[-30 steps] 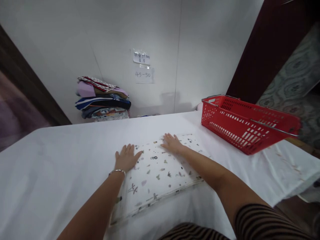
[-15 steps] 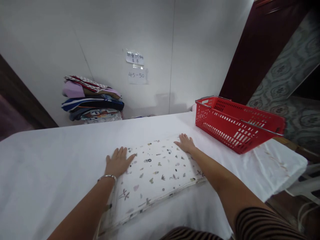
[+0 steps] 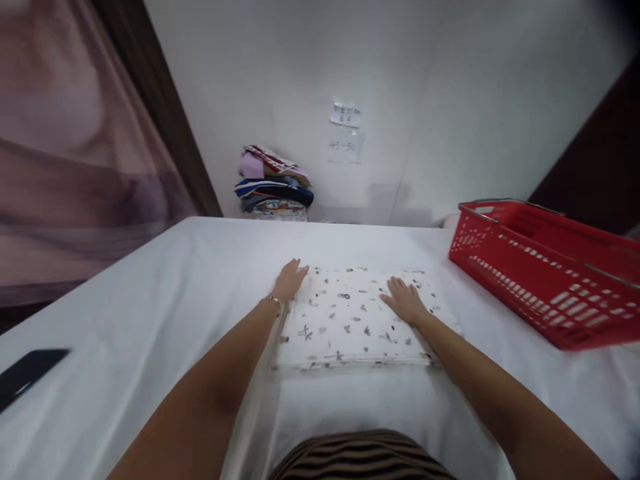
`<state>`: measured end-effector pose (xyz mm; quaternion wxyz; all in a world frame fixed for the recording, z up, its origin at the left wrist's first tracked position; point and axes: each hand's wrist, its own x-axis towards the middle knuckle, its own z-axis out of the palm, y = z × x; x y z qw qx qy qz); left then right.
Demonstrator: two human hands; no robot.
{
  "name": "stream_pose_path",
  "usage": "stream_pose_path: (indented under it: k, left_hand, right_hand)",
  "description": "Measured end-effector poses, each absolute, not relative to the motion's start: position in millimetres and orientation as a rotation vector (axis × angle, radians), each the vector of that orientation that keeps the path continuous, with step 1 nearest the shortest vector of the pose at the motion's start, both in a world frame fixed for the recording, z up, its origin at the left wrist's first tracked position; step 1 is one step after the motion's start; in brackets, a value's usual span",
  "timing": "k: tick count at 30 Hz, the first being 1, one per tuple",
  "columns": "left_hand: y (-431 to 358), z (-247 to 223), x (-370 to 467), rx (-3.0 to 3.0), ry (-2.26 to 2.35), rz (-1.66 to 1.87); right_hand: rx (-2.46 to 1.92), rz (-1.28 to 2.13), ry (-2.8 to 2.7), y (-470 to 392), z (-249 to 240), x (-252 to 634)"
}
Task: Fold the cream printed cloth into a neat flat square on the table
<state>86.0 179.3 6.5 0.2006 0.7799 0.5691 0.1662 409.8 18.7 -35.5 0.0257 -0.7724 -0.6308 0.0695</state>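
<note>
A folded white cloth (image 3: 350, 317) with small printed figures lies flat on the white-covered table (image 3: 200, 267). My left hand (image 3: 291, 279) rests at its far left corner with the fingers spread, a bracelet on the wrist. On the right part of the cloth lies my right hand (image 3: 404, 300), palm down and fingers apart. Neither hand grips anything. Something clear, like thin plastic, shows along the left side of the cloth, beside my left forearm.
A red plastic basket (image 3: 540, 267) stands on the right of the table. Folded clothes (image 3: 275, 187) are stacked behind the far edge. A dark flat object (image 3: 30, 373) lies at the left. Paper signs (image 3: 345, 143) hang on the wall; a pinkish curtain (image 3: 65, 167) hangs left.
The view has turned left, bringing in the curtain and the dark object. My right hand has moved from the cloth's far right corner inward over its surface. My left hand stays at the left edge.
</note>
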Motion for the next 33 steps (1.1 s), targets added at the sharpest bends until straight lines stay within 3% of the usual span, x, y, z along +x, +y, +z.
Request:
stream_pose_path:
  k: [5, 16, 33]
  left_hand:
    - [150.6, 22.2, 36.5, 1.946, 1.701, 0.614]
    - [39.6, 11.7, 2.6, 1.960, 1.589, 0.354]
    - [48.6, 4.0, 7.7, 2.001, 1.673, 0.120]
  right_hand:
    - [-2.368, 0.191, -1.954, 21.3, -35.5, 403.1]
    - [-1.903, 0.407, -2.189, 94.5, 3.0, 287.5]
    - [-1.951, 0.578, -2.509, 222.7, 30.2, 188.0]
